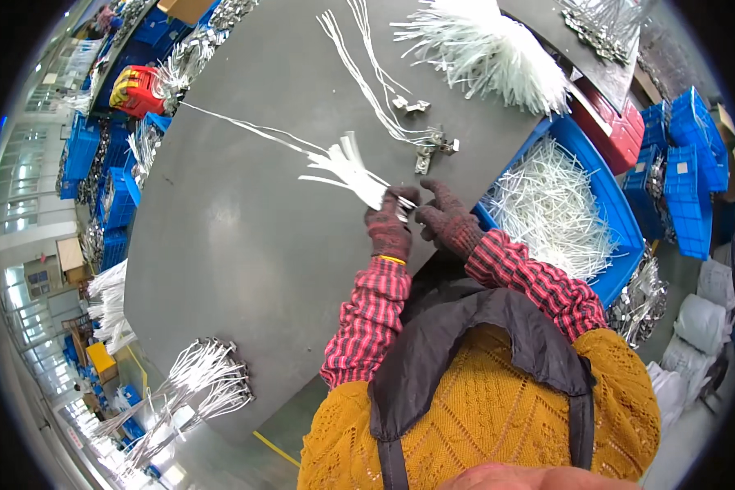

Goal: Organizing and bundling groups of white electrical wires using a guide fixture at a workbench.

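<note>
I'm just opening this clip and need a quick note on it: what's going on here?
A person in dark gloves works over a grey table. The left hand grips a bunch of white strips; the right hand is close beside it, and contact is unclear. Metal fittings with white wires lie beyond the hands, and a blue bin of white pieces stands to the right.

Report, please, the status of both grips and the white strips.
Left grip holding white strips. Right grip close beside, contact unclear. Metal connectors lie just beyond right grip.
</note>
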Tool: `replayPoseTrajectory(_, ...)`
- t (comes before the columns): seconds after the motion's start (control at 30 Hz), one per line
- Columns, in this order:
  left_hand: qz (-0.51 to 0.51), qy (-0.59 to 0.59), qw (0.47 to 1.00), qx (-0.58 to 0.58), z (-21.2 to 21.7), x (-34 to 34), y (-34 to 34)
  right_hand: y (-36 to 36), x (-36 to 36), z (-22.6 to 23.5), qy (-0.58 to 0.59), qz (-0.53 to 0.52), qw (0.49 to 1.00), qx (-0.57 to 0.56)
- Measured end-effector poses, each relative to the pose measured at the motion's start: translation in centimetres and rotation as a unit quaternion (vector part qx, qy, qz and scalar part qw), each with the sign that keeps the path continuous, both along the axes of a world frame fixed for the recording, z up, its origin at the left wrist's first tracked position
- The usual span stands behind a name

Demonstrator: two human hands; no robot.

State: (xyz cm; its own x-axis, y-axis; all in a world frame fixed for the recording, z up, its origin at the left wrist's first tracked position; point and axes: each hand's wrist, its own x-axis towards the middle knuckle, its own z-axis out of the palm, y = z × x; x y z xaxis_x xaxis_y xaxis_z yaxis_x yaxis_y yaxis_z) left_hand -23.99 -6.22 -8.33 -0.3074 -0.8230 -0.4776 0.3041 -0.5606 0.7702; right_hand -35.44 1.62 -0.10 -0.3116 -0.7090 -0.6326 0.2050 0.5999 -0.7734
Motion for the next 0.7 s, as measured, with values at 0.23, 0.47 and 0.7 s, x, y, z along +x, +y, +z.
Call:
replayPoseTrajectory(0.23,-0.081,-0.366,0.920,-0.115,-1.3,6.5,-3.5,-4.8,-1.1,-2.5,0.338,0.199,0.919,-0.047)
replayPoseTrajectory(0.47,0.052,-0.100,0.993,0.028,2.9,8.5,-3.6,-5.1,-10.8,-10.4,0.404,-0.041,0.904,-0.137)
replayPoseTrajectory(0.7,-0.064,-0.088,0.993,0.040,0.8,0.0,1.0,0.9,-6.9,-10.7,0.284,-0.045,0.941,-0.179)
